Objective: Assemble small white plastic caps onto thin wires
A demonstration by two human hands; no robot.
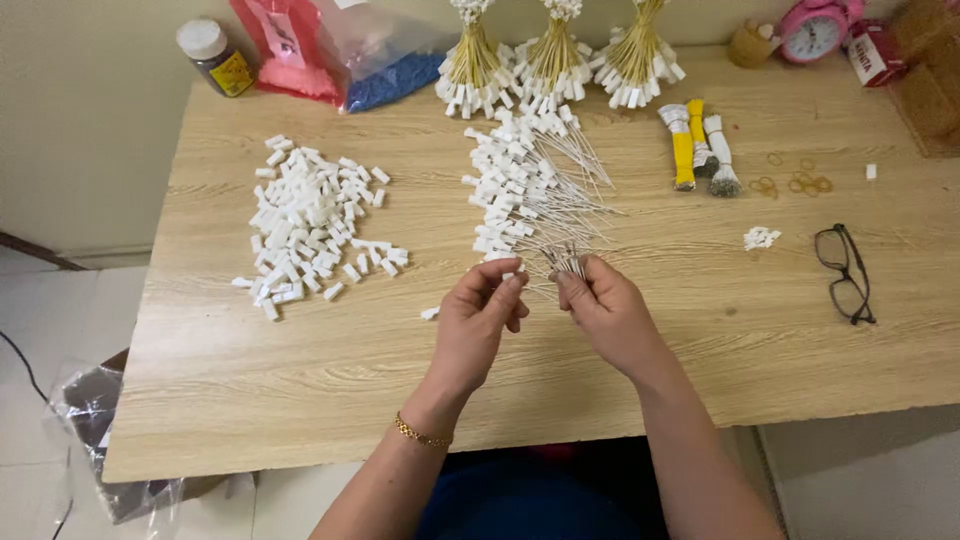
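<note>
Head view: both hands work above the near centre of a light wooden table [300, 400]. The left hand [478, 315], wearing a gold bracelet [420, 433] at the wrist, has its fingertips pinched together around a small white plastic piece [511, 267]. The right hand [605, 312] is closed around a small bunch of thin white wire ties [570, 262], gripped near their ends; the two hands sit just beside each other. Directly beyond the hands lies a loose heap of assembled ties [525, 190], white blocks to the left, thin stems fanning right. Well to the left lies a separate pile of loose white blocks [310, 220], and a single block [429, 313] rests near the left hand. Along the far edge stand three bundled sheaves [555, 55], with a jar [215, 57] and red and blue bags [340, 50] to their left. To the right lie yellow and white rolls [697, 145], rubber bands [795, 182], spectacles [845, 272] and a pink alarm clock [815, 30].
</note>
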